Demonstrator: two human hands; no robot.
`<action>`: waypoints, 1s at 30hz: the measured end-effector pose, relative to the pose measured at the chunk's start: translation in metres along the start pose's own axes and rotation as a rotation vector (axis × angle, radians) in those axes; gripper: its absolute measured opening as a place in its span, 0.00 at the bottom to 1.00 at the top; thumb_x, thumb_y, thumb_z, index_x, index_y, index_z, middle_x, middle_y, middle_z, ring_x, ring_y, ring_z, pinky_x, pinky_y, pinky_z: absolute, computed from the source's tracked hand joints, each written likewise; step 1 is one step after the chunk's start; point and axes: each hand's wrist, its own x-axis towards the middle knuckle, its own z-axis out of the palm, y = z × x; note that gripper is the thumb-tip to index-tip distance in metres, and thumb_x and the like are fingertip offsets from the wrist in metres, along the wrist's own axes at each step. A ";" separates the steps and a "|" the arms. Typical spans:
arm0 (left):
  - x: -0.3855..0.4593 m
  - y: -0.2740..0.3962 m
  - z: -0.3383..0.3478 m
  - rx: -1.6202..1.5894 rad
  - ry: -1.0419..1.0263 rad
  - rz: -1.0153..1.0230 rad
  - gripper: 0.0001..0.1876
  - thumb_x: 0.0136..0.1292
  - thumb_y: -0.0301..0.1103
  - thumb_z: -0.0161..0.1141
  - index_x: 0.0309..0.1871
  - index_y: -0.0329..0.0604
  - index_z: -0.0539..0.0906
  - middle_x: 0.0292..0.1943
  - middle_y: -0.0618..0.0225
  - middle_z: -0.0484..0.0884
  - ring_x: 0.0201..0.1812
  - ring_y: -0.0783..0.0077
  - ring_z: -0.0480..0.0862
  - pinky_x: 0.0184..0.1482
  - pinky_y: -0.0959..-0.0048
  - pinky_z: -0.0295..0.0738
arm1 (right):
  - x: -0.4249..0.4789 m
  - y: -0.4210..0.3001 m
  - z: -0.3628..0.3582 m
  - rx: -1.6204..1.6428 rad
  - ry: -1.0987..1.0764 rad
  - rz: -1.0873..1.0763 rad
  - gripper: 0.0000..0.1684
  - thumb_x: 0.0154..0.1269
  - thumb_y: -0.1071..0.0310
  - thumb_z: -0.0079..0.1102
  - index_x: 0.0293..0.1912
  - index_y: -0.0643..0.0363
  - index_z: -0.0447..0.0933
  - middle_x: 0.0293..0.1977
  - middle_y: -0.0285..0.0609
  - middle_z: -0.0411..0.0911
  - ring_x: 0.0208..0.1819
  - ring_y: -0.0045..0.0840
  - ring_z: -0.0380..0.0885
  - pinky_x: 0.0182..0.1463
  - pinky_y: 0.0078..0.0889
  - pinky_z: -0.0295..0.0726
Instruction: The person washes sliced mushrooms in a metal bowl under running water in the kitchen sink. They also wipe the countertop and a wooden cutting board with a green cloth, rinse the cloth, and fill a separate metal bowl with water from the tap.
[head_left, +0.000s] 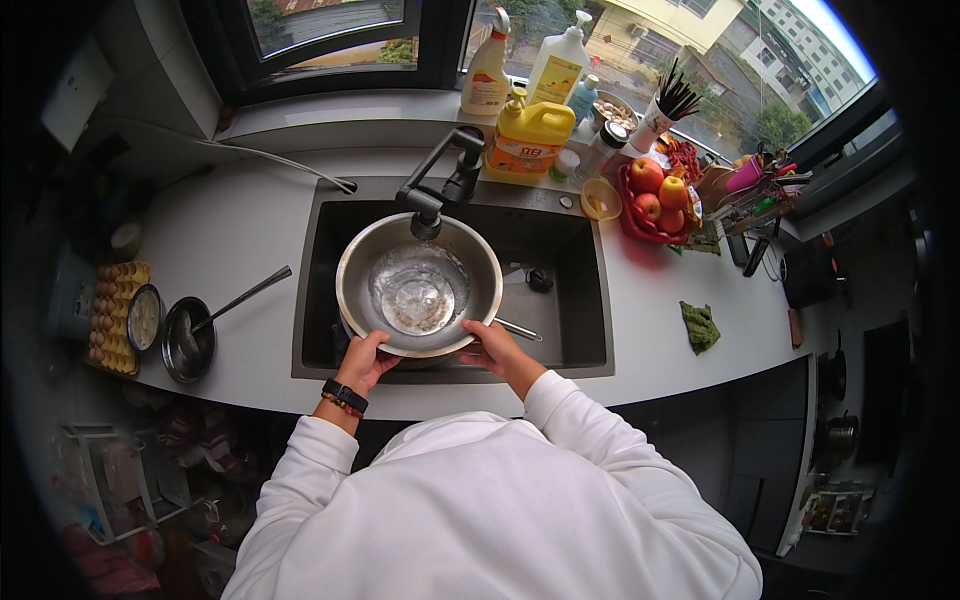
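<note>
Both my hands grip the near rim of a wide stainless steel basin (360, 289) over the left part of the dark sink (577, 330). My left hand (365, 363) has its thumb on the rim at the near left; my right hand (495, 349) pinches the rim at the near right. The fingers below the rim are partly hidden. Some clear liquid seems to lie in the basin's bottom. Above its far edge hangs the spout of a black faucet (431, 199). A metal handle (517, 328) sticks out from under the basin, beside my right hand.
Left on the counter are a steel bowl (171, 360) with a long utensil, another bowl (145, 319) and an egg tray (120, 281). Behind the sink stand a yellow detergent jug (529, 139) and other bottles. A red basket (637, 225) of apples and a green cloth (699, 328) lie right.
</note>
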 end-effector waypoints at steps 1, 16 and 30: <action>0.000 0.000 0.000 -0.001 0.001 -0.002 0.15 0.56 0.30 0.51 0.47 0.40 0.72 0.38 0.64 0.78 0.37 0.71 0.79 0.33 0.73 0.78 | -0.002 -0.001 0.001 0.008 0.009 0.002 0.18 0.61 0.57 0.52 0.48 0.52 0.66 0.38 0.37 0.75 0.35 0.25 0.76 0.36 0.28 0.78; -0.003 0.002 0.006 0.020 -0.007 0.004 0.14 0.57 0.30 0.50 0.47 0.40 0.72 0.38 0.65 0.78 0.37 0.71 0.79 0.32 0.73 0.78 | 0.004 0.006 -0.007 0.092 0.022 0.037 0.18 0.60 0.57 0.53 0.46 0.53 0.68 0.35 0.39 0.75 0.33 0.26 0.76 0.36 0.29 0.79; 0.003 -0.002 0.002 -0.012 -0.020 0.004 0.11 0.57 0.30 0.52 0.43 0.41 0.74 0.36 0.67 0.78 0.35 0.72 0.80 0.32 0.71 0.79 | -0.002 0.000 -0.004 0.104 0.035 0.047 0.14 0.60 0.61 0.53 0.44 0.54 0.69 0.33 0.37 0.74 0.29 0.25 0.75 0.35 0.29 0.79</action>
